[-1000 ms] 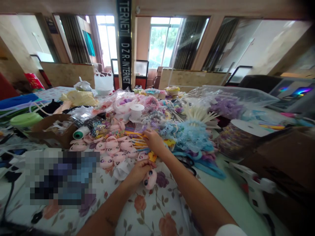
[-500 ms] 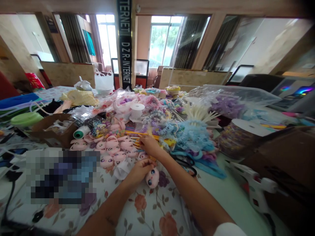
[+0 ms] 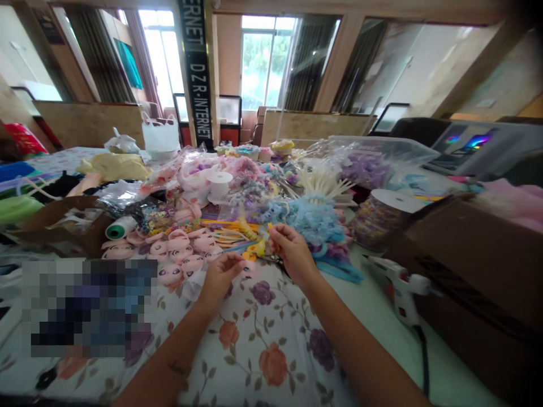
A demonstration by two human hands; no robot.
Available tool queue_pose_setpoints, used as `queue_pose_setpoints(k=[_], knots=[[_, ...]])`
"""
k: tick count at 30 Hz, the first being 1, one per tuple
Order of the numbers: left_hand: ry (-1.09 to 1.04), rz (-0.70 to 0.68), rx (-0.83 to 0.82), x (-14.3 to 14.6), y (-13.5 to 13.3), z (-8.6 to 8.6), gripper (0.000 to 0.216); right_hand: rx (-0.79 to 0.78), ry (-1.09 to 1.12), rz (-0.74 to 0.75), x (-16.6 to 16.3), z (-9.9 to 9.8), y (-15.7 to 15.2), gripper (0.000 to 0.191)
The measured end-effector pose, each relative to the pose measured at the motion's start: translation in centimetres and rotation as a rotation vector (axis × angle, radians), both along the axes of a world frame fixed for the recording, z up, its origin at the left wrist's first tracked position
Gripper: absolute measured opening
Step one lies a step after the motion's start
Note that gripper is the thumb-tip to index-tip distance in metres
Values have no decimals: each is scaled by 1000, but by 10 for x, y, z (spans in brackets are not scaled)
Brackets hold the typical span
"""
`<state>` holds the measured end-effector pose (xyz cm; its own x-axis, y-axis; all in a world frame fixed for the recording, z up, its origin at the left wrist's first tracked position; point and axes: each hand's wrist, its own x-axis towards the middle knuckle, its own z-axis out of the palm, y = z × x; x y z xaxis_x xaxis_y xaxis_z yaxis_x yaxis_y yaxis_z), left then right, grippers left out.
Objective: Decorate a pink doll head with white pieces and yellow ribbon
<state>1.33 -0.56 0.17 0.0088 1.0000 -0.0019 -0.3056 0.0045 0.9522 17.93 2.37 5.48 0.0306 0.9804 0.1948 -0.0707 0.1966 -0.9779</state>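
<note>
My left hand (image 3: 220, 275) is closed round a pink doll head (image 3: 249, 270), held just above the floral tablecloth (image 3: 263, 339). My right hand (image 3: 292, 252) is raised a little to its right, fingers pinched on a small orange piece (image 3: 270, 228). Between and behind the hands lies a bundle of yellow and orange strips (image 3: 237, 234). A cluster of several more pink doll heads (image 3: 182, 251) lies to the left of my left hand.
A white glue gun (image 3: 401, 285) with its cord lies at the right, beside a large cardboard box (image 3: 466, 254). Blue frilly trim (image 3: 316, 217), a white ribbon spool (image 3: 218, 183), a round tub of beads (image 3: 379, 217) and bags of craft stuff crowd the table behind.
My right hand has lifted off the strip bundle and drawn back right with a small orange piece. My left hand has moved the doll head up towards it. The view has shifted.
</note>
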Motion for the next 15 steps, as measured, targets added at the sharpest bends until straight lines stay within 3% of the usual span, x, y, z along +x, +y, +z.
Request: queue_pose_setpoints(k=[5,9,15], knots=[[85,50,71,1,-5,6,25,-159,106,109,9,-15,-47,21],[95,38,85,2,-6,1,27,-125,69,155,2,-25,-53,22],[201,-63,159,4,-10,0,24,-90,35,73,-3,-43,-60,24]])
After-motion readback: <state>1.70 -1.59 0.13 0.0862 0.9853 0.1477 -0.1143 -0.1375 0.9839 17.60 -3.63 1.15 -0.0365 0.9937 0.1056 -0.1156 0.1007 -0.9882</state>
